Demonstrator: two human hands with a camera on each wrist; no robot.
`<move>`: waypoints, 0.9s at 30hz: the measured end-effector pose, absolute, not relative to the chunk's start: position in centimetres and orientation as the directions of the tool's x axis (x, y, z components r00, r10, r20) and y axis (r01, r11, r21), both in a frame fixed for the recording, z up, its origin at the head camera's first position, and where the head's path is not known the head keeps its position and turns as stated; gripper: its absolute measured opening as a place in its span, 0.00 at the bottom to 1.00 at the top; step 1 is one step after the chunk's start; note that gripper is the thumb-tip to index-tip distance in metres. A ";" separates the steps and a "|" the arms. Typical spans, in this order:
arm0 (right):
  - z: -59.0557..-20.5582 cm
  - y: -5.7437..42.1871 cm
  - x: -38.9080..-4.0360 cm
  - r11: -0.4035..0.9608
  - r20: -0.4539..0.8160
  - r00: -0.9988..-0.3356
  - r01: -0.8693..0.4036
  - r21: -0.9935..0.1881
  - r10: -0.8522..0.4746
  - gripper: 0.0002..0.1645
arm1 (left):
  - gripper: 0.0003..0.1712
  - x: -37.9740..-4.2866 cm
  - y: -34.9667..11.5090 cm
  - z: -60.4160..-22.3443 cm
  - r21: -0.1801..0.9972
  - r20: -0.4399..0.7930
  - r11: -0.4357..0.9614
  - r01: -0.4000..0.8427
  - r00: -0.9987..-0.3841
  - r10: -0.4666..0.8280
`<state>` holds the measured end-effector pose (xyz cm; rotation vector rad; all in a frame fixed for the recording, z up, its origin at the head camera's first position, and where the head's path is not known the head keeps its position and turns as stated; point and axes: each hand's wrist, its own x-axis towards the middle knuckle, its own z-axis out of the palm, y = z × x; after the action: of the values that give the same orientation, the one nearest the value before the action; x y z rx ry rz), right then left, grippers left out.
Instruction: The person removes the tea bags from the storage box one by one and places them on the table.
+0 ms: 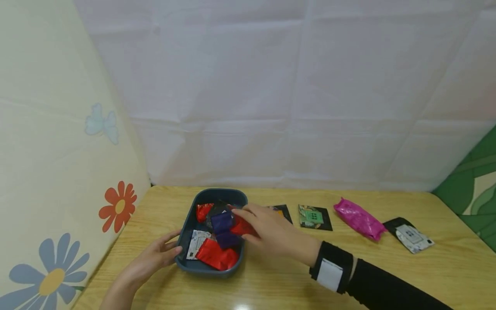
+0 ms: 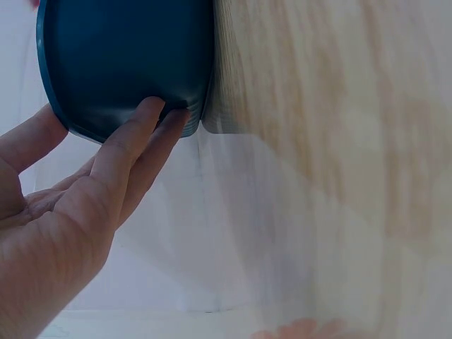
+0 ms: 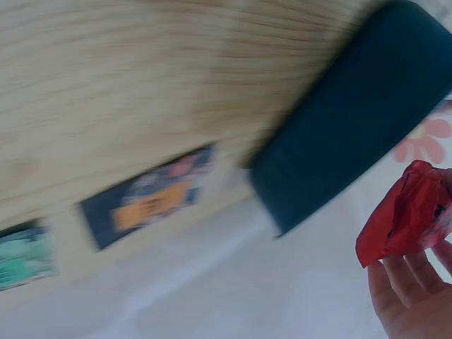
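A dark blue-green plastic bin (image 1: pixel 205 269) stands on the left of the table. My left hand (image 1: pixel 153 258) holds its left side, the fingers (image 2: pixel 134 141) along the outer wall and the thumb at the rim. Over the bin's right side, my right hand (image 1: pixel 271 228) pinches a crinkled red packet (image 3: pixel 406 219). Inside lie a purple packet (image 1: pixel 222 228), a red packet (image 1: pixel 217 255), a white printed sachet (image 1: pixel 197 243) and another red packet (image 1: pixel 204 211) at the back. Part of a dark packet (image 1: pixel 213 215) shows under the purple one.
Right of the bin, in a row on the wooden table (image 1: pixel 294 271), lie a black sachet with an orange label (image 3: pixel 152 205), a black sachet with a green label (image 1: pixel 314 217), a pink packet (image 1: pixel 360 218) and a black-and-white sachet (image 1: pixel 412 237). A white cloth (image 1: pixel 290 107) hangs behind.
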<state>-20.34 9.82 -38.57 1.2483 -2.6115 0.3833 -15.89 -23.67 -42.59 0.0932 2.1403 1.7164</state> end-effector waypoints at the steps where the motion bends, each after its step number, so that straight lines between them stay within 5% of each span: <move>1: -38.9 10.4 -20.5 0.607 0.315 -0.612 -0.785 -0.128 -0.725 0.36 | 0.39 -15.9 -23.7 -42.6 0.948 -0.264 0.251 -0.194 -0.921 0.286; 6: -40.2 13.0 -20.9 0.612 0.312 -0.604 -0.787 -0.084 -0.734 0.34 | 0.39 -16.0 -23.6 -42.5 0.943 -0.274 0.265 -0.202 -0.923 0.269; 18: -42.8 15.8 -20.8 0.644 0.067 -0.647 -0.763 -0.059 -0.760 0.30 | 0.40 -16.0 -23.7 -42.5 0.942 -0.281 0.261 -0.209 -0.919 0.278; 27: -43.7 15.9 -20.7 0.628 0.085 -0.626 -0.778 -0.004 -0.775 0.30 | 0.39 -16.0 -23.9 -42.7 0.951 -0.265 0.243 -0.192 -0.911 0.316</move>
<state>-20.74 15.89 -43.75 1.3217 -2.7667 0.0619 -15.99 -23.91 -42.71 0.1133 2.1187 1.7100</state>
